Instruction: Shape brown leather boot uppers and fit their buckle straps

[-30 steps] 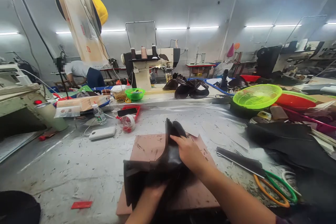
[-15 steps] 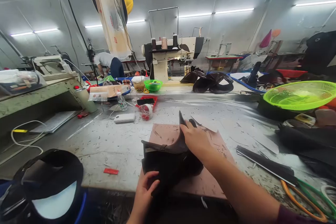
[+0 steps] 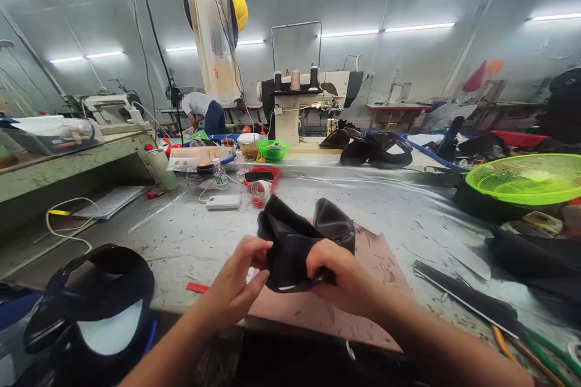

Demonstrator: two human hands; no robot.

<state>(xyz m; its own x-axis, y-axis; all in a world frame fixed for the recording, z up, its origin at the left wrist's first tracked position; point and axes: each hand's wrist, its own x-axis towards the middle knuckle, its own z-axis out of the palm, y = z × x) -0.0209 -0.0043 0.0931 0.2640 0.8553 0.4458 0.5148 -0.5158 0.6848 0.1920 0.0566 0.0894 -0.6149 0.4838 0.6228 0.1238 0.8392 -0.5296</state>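
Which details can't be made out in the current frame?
All in the head view:
- Right hand: some fingers, hidden by the hand itself and the black piece.
- Left hand: whether its fingertips press on the black piece or only sit beside it; too dark at that edge.
- Pink mat: partly covered by the black piece.
- Orange scissor handle: cut off by the bottom edge.
- Bottle: label text too small.

Pink board [image 3: 381, 266] partly hidden behind black piece [image 3: 288, 254], large green basket [image 3: 512, 195] cropped at right, scissors handles [image 3: 503, 343] cropped below
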